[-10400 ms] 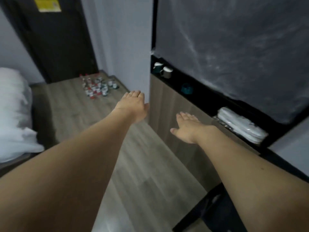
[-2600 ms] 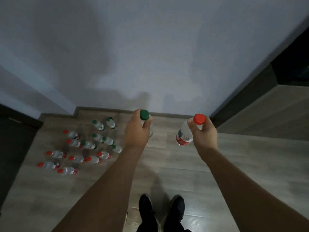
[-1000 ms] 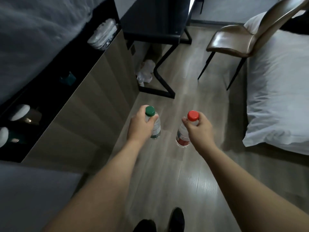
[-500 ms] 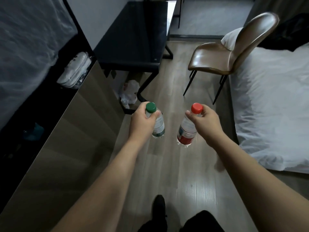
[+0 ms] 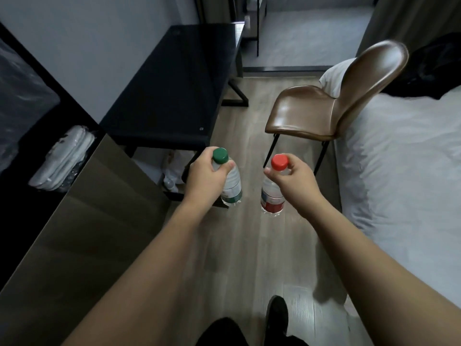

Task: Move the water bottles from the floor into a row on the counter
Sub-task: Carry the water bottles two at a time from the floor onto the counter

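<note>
Head view: left hand (image 5: pixel 204 179) grips green-capped bottle (image 5: pixel 230 186), right hand (image 5: pixel 290 179) red-capped bottle (image 5: pixel 272 196); carry both upright toward black counter (image 5: pixel 174 88), upper left.

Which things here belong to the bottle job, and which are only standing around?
Part of the job:
green-capped bottle, held by the left hand
red-capped bottle, held by the right hand
black desk, possibly the counter

Only standing around:
brown chair
bed
folded white towels
</note>
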`<state>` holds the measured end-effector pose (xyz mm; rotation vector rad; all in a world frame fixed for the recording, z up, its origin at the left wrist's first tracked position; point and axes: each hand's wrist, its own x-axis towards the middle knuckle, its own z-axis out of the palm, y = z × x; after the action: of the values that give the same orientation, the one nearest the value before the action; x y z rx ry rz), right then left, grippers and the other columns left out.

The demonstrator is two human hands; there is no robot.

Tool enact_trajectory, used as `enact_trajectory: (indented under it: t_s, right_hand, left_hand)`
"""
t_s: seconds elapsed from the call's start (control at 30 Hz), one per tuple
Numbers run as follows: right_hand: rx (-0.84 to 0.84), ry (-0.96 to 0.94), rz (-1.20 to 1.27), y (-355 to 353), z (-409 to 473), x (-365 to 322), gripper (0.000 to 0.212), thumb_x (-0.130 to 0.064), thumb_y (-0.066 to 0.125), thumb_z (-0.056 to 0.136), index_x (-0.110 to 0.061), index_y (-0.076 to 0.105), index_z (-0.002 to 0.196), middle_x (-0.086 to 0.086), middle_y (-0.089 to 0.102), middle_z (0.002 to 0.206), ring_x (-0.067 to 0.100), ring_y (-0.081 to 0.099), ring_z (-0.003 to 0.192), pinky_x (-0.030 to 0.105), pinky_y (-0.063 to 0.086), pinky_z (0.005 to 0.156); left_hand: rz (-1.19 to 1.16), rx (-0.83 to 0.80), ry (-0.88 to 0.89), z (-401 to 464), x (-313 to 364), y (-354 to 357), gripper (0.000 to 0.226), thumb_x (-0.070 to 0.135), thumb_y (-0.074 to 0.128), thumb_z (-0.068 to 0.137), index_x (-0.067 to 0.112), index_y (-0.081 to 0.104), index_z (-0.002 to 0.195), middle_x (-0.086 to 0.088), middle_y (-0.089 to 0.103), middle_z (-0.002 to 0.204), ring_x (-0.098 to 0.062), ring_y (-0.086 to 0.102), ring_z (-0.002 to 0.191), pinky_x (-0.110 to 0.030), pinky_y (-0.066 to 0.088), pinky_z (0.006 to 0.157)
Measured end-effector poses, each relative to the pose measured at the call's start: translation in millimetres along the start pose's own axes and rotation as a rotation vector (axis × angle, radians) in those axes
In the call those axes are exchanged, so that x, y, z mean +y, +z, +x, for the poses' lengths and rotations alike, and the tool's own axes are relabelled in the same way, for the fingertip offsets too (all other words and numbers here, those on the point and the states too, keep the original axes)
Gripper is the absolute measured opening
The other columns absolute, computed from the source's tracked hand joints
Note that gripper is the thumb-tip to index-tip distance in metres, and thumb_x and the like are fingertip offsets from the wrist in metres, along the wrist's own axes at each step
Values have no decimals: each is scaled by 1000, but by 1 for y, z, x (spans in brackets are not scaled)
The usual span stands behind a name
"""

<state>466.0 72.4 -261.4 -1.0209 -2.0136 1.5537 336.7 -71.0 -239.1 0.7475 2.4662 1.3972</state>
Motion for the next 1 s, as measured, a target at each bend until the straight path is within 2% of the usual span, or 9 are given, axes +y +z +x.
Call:
enact_trajectory:
  t_s: [0.2, 0.3, 0.43, 0.67, 0.83, 1.0]
  right_hand:
    - [-15, -17, 8, -22, 90, -7, 20, -29, 74, 81, -26, 65, 99, -8, 67, 94, 14, 62, 92, 41, 51, 89]
    - [-27, -19, 5, -19, 139, -10, 23, -29, 74, 81, -27, 65, 102, -9, 67, 97, 11, 61, 95, 37, 50, 89]
    - [-21, -38, 6, -8, 206, -15, 17, -28, 75, 80, -31, 63, 92, -13, 65, 88, 6, 58, 85, 29, 47, 81]
    - [-21, -52, -7, -5, 319, -39, 17, -27, 75, 80, -26, 64, 92, -7, 66, 89, 14, 61, 87, 35, 50, 83]
    - [-42, -40, 3, -9, 396, -38, 19, -30, 76, 79, -32, 63, 92, -12, 64, 89, 11, 59, 85, 32, 50, 81]
    - [-127, -58, 4, -10, 467, -40, 16, -31, 76, 78, -32, 62, 87, -13, 63, 83, 8, 57, 79, 31, 49, 78]
  left_hand:
    - [-42, 1, 9, 74, 23, 37, 14, 30, 69, 84, 26, 60, 94, 9, 66, 86, -7, 63, 85, -25, 49, 72]
    - [-18, 7, 22, 120, 23, 54, 15, 27, 69, 85, 22, 60, 96, 10, 64, 83, -7, 61, 79, -22, 45, 68]
    - [-8, 4, 17, 184, 14, 72, 15, 25, 69, 86, 21, 60, 98, 10, 64, 83, -7, 60, 79, -24, 48, 70]
    - [26, 2, -18, 289, 17, 99, 18, 26, 69, 86, 21, 60, 101, 13, 60, 79, -1, 56, 71, -15, 41, 62]
    - [-4, 39, -47, 353, 28, 122, 15, 25, 70, 85, 23, 61, 97, 14, 60, 78, 6, 53, 67, -6, 37, 59]
    - [-36, 114, -77, 405, 42, 142, 15, 26, 70, 85, 23, 63, 97, 12, 63, 80, 7, 55, 67, -6, 39, 59]
